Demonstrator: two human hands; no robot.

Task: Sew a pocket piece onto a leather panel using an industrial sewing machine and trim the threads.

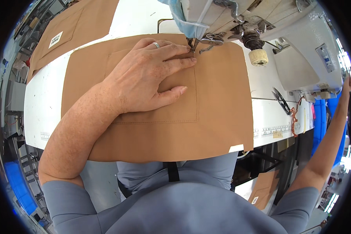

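My left hand (144, 76) lies flat on a brown fabric panel (224, 103), its fingers spread and a ring on one of them. Under the palm is a pocket piece (175, 111) with a line of stitching along its edge. The fingertips are right beside the needle and presser foot (194, 46) of a white sewing machine (300, 58), at the pocket's upper right corner. My right arm reaches up along the far right, and my right hand (350, 83) is at the machine's right end. Its fingers are mostly hidden at the dark picture rim.
Small black thread snips (281, 101) and a twisted orange cord (294, 117) lie on the white table (43, 109) at right. Another brown panel (76, 25) with a white label is at upper left. A labelled brown piece (264, 190) sits below the table. Blue bins (319, 121) stand at right.
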